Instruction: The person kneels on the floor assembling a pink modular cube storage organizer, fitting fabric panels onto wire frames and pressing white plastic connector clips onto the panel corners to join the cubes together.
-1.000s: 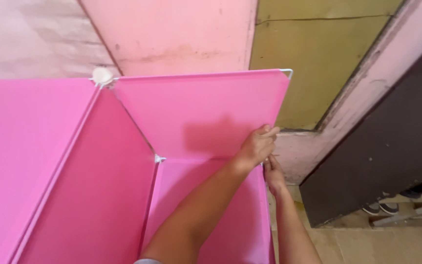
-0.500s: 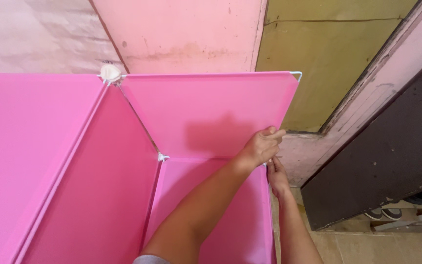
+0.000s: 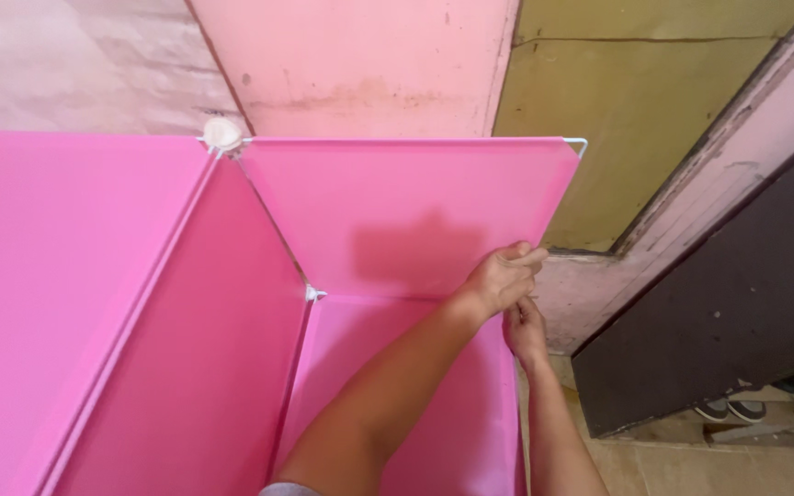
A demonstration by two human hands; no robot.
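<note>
Both hands at pink panel (image 3: 397,211) edge; white connector (image 3: 222,134), dark door (image 3: 719,312) near

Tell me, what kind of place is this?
Probably a room in a modest home. The painted pink wall is worn, a dark door stands ajar, and shoes lie on the tiled floor. Both hands, left hand and right hand, grip a pink panel.
</note>
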